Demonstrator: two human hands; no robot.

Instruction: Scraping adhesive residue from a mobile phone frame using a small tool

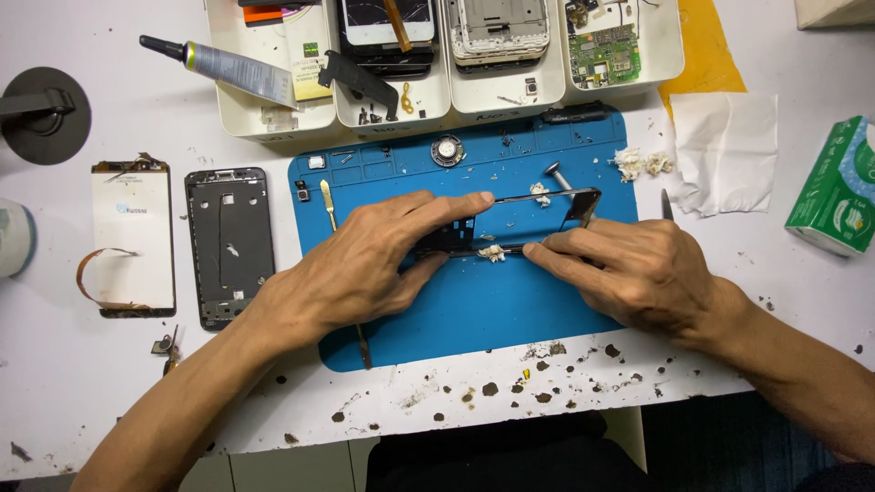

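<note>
My left hand (365, 264) lies flat over the left end of a black phone frame (538, 219), forefinger stretched along its upper rail and thumb tucked under the lower one, pinning it down rather than lifting it. My right hand (629, 269) is clenched at the frame's right end, fingertips (538, 255) pinched on the lower rail beside a crumb of whitish adhesive residue (492, 252); whether a tool sits between those fingers I cannot tell. The frame lies at the centre of the picture on the blue work mat (456, 319). I judge it light, thin and open in the middle, stiff along the rails but liable to twist or bend if pulled from one corner, so it is best held by both long edges, close to the point being worked. It looks matt black, a narrow rectangle with a cut-out centre and residue flecks clinging to it. Outward: a metal pry tool (327, 202) lies on the mat's left part, a small round speaker (447, 150) near its top edge. A second black frame (229, 246) and a white display panel (133, 239) lie at left, white parts trays (273, 118) along the top, a glue tube (223, 66) upper left, a tissue (725, 150) and green tissue pack (834, 187) at right.
</note>
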